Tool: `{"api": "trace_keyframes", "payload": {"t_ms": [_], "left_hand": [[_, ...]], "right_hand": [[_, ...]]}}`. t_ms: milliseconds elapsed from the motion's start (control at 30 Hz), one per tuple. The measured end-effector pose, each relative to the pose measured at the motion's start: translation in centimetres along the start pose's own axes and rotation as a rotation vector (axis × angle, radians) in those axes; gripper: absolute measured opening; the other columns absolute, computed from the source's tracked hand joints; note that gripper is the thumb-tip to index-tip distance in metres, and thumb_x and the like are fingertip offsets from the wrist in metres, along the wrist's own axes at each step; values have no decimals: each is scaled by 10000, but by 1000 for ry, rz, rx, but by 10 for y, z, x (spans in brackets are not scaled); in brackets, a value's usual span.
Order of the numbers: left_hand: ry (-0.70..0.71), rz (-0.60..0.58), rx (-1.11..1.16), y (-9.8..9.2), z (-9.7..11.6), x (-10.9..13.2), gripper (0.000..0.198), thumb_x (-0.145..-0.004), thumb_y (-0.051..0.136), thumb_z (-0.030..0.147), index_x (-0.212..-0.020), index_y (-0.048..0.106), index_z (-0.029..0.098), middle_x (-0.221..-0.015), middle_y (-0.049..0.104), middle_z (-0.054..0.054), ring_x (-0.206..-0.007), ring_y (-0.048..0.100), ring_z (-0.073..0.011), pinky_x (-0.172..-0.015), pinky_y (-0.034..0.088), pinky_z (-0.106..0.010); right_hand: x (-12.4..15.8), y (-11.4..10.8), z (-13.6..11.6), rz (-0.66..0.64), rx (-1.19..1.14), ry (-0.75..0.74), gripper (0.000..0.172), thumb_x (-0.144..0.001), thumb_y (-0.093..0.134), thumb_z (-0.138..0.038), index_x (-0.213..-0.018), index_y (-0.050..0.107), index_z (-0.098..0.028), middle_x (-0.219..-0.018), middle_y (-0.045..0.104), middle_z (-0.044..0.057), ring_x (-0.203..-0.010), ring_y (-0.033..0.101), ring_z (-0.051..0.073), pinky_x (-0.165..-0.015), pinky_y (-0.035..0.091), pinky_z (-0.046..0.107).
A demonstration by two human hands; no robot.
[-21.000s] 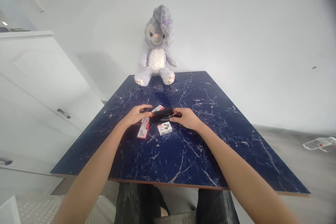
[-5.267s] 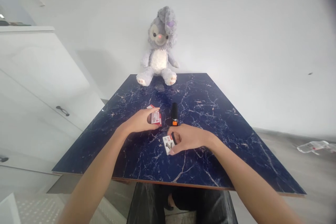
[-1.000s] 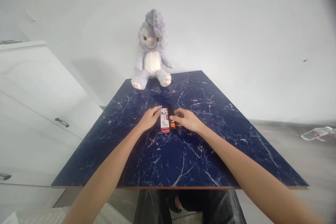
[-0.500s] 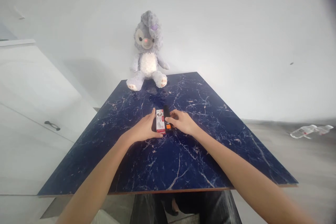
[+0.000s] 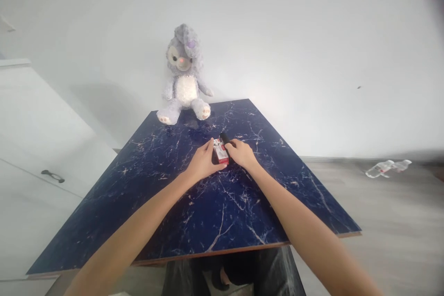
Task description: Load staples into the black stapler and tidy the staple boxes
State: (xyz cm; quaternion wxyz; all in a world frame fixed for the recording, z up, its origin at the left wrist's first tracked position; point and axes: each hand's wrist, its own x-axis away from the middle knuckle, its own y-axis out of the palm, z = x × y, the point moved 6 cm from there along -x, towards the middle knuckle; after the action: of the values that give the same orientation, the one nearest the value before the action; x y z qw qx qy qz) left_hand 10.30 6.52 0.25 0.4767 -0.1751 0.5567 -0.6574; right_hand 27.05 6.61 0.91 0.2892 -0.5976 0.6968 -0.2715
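Observation:
Near the middle of the blue marbled table (image 5: 194, 222), my left hand (image 5: 204, 161) is closed around a small white-and-red printed box (image 5: 221, 152), thumb along its near end and fingers at its far left. Right beside the box is a slim black object (image 5: 225, 138), gripped by my right hand (image 5: 242, 153) with the thumb on top. Only its far end shows clearly, so its kind cannot be told. The two things lie side by side, touching or nearly so. A dark patch shows between my left palm and the box.
A grey-lilac plush toy (image 5: 186, 88) with a white belly sits at the table's far edge, against the wall. To the left stands a white cabinet with a dark handle (image 5: 52, 176). Clear plastic bottles (image 5: 381, 169) lie on the floor at the right.
My right hand has closed further over the black object, hiding its orange part. The box is now turned slightly, its near end further right. The whole view has shifted a little.

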Motion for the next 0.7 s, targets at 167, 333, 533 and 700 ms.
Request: {"api": "trace_keyframes", "payload": {"t_ms": [167,333,533,700], "left_hand": [[157,73,67,47,62,-75,1091,-769,719,499,-1588,103,125,-1514,446,-203,-1369,467,-337,-1125,371,-456],[240,13,35,84,112,-122,1026,-799,667,536,-1568,155,90,-1536,405,-237,-1423,398,-338,-1177,274,-493],[160,-1,-45,88,108,-122,876,-820,610,620,-1515,331,165,-1417,554,-183,-1386,387,-405,-1099,326,-521],[150,17,-22,86,107,-122,858,-802,626,627,-1505,355,218,-1346,601,-151,-1269,480,-392,-1014,399,-477]], "right_hand": [[-24,-48,60,236,15,231,428,-919,392,-402,-1092,679,-135,-1085,707,183,-1029,651,329,-879,467,400],[-26,-86,110,487,-12,347,451,-916,360,-378,-1105,673,-115,-1112,682,221,-1051,628,346,-931,457,450],[-27,-89,118,531,-84,321,436,-903,387,-422,-1076,679,-148,-1036,695,189,-1000,627,330,-907,458,434],[-29,-86,120,578,-84,304,420,-903,389,-408,-1039,687,-145,-999,694,182,-969,622,320,-899,449,424]]}}
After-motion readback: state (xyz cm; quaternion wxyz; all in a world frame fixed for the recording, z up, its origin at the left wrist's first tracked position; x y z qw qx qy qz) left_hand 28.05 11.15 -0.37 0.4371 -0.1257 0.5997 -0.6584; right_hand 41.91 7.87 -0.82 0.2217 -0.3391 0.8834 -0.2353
